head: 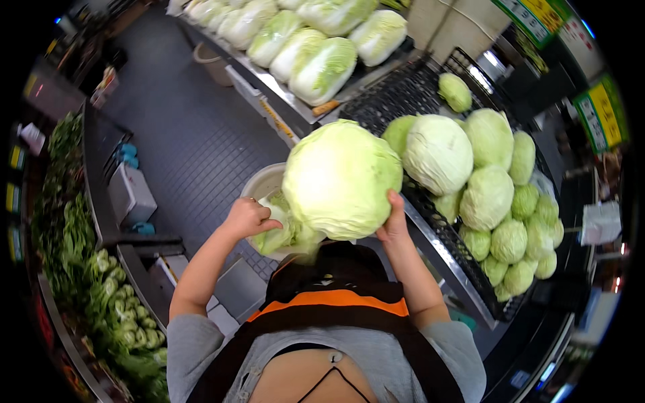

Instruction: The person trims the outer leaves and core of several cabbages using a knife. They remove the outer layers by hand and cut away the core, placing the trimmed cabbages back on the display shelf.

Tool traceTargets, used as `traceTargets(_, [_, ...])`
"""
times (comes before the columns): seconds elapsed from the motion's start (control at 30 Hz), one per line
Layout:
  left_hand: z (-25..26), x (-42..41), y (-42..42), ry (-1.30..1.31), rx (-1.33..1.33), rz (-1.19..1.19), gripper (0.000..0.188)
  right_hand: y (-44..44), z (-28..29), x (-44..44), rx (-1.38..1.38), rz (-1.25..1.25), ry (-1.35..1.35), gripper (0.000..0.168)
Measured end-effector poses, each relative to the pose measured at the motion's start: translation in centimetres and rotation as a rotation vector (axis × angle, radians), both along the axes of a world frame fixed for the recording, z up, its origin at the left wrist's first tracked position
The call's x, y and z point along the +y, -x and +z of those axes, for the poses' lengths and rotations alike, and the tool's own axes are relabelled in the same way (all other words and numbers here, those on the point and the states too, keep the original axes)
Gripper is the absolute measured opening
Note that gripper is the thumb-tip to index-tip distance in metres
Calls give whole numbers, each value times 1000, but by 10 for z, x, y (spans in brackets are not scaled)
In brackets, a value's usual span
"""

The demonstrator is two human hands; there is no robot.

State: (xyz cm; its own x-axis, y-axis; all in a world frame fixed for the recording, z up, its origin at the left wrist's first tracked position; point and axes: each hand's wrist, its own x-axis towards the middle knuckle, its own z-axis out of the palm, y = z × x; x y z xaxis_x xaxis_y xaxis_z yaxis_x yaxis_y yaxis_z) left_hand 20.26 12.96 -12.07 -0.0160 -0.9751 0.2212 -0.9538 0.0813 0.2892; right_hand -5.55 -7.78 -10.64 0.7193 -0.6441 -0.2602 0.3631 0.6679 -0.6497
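A large pale-green cabbage [342, 179] is held up in front of me, above the dark apron. My right hand [394, 221] grips its lower right side, with the thumb up along the edge. To the left of it, my left hand [252, 217] has curled fingers and a thumb stretched towards the cabbage. Loose cabbage leaves [287, 234] lie right by that thumb, partly blurred; whether the fingers pinch one cannot be told. Below stands a whitish round bin [257, 184], with the cabbage hiding much of it and the leaves over its opening.
Several cabbages [438, 153] are piled in a black crate [453, 262] on the right. Napa cabbages [322, 70] fill a stand ahead, with a beige bin [211, 63] beneath. Leafy greens [78, 231] and bok choy [133, 322] line the left shelf. Tiled floor [196, 151] lies between.
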Motion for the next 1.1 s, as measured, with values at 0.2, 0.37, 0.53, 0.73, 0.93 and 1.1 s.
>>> traceTargets(0.2, [-99,28,-14,73,199,407,45,-11,8,-3,-42,14,28,77])
traceTargets(0.37, [-121,13,1,-43,421,645,35,-14,0,-1,-4,43,77,76])
traceTargets(0.53, [-19,-18,40,200,1631,704,55,-7,-17,2,33,77,89,77])
traceTargets(0.73, [8,-22,47,128,1527,535,60,-4,-27,9,64,142,182,82])
traceTargets(0.93, [-2,-16,50,47,1399,530,59,0,-23,12,88,169,216,86])
traceTargets(1.1, [-2,-16,61,-12,1290,590,56,5,-18,18,146,165,314,87])
